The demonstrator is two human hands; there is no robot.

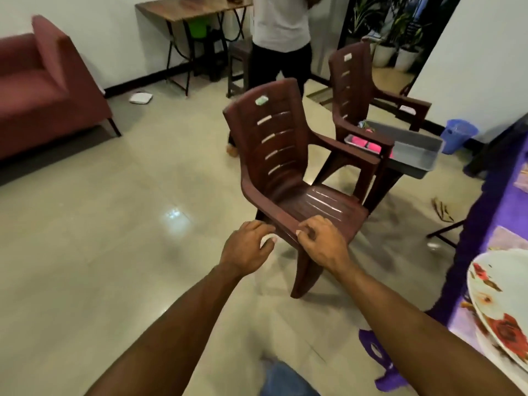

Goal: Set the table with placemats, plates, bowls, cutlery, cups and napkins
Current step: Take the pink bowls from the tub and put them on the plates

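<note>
Both my bare forearms reach forward; my left hand (pixel 248 247) and right hand (pixel 321 242) curl their fingers side by side.

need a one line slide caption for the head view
Both hands grip a brown chair's armrest beside the table's floral plate.

A glossy tiled floor (pixel 114 238) carried two brown chairs (pixel 288 178), a red sofa (pixel 43 90), a blue bin (pixel 457 135) and a small white device (pixel 140 98). At the right, a purple-clothed table (pixel 491 224) bore a floral plate (pixel 503 304).
</note>
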